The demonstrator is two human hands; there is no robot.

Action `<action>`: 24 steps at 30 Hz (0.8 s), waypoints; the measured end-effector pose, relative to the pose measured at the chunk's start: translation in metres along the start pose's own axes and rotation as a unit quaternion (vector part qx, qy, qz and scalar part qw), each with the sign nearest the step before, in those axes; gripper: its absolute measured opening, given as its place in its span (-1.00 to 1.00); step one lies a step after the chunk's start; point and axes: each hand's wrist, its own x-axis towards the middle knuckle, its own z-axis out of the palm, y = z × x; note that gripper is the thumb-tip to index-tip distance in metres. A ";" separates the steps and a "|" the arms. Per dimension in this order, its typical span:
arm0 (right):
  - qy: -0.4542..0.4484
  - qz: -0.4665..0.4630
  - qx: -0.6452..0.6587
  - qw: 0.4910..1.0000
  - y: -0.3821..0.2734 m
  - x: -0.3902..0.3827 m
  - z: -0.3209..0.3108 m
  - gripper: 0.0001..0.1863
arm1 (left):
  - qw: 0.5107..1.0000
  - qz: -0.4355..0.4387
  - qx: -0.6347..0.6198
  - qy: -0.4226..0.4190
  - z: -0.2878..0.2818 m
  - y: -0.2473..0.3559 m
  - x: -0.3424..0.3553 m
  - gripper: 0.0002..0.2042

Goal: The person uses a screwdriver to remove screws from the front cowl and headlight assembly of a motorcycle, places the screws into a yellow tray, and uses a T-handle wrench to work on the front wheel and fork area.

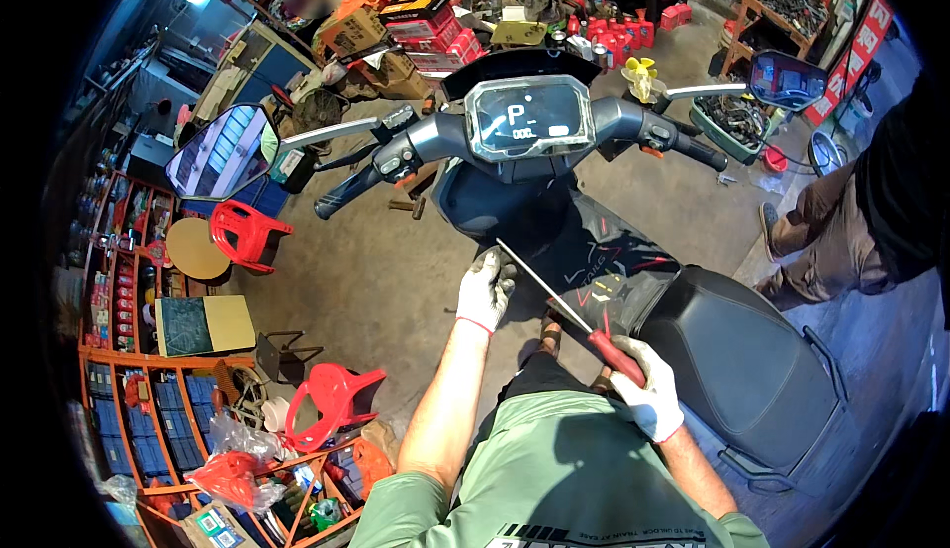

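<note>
My right hand (648, 390), in a white work glove, is closed round the red handle of a long screwdriver (616, 356). Its thin metal shaft points up and left across the scooter's footboard area. By the tip, my left hand (485, 289), gloved in white with darkened fingertips, has its fingers curled together; whatever they may hold is too small to make out. Before me stands a dark electric scooter (500, 201) with a lit display (527, 122), and its black seat (757, 360) is to my right.
Red plastic chairs (332, 406) and a round stool (198, 248) stand at left, beside orange shelves (168, 358) full of parts. Stacked boxes (421, 23) lie beyond the handlebar. At far right, another person's brown-trousered legs (826, 236) are close to the scooter.
</note>
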 end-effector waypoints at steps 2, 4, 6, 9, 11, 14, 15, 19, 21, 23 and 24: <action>0.006 -0.008 -0.011 1.000 0.001 0.003 0.002 -0.50 | 0.999 0.029 -0.026 -0.013 -0.004 -0.001 0.014 -0.83; -0.006 -0.007 -0.009 1.000 -0.005 0.008 0.001 -0.50 | 0.997 0.047 -0.053 -0.031 -0.011 0.002 0.026 -0.86; -0.010 -0.003 -0.013 1.000 -0.005 0.012 0.002 -0.50 | 0.997 0.032 -0.075 -0.011 -0.003 0.009 0.028 -0.86; -0.012 -0.004 -0.022 1.000 -0.003 0.018 0.004 -0.50 | 0.993 0.013 -0.115 -0.016 -0.004 0.015 0.037 -0.85; -0.011 -0.015 -0.031 0.999 -0.001 0.021 0.006 -0.51 | 0.993 0.007 -0.116 -0.035 -0.004 0.018 0.041 -0.84; 0.006 -0.023 -0.045 0.999 0.002 0.024 0.008 -0.51 | 0.986 -0.016 -0.157 -0.050 0.002 0.020 0.040 -0.84; 0.007 -0.031 -0.049 0.998 0.002 0.025 0.008 -0.51 | 0.986 -0.018 -0.160 -0.054 0.003 0.021 0.041 -0.84; 0.007 -0.053 -0.061 0.997 0.002 0.031 0.007 -0.52 | 0.984 -0.025 -0.159 -0.070 0.002 0.022 0.043 -0.85; 0.007 -0.047 -0.054 0.997 0.004 0.033 0.007 -0.52 | 0.984 -0.029 -0.157 -0.076 0.003 0.021 0.044 -0.85; 0.006 -0.029 -0.035 0.999 0.009 0.033 0.008 -0.52 | 0.984 -0.030 -0.156 -0.076 0.007 0.019 0.045 -0.85; 0.002 -0.026 -0.036 0.999 0.008 0.033 0.007 -0.52 | 0.984 -0.030 -0.156 -0.075 0.008 0.019 0.046 -0.85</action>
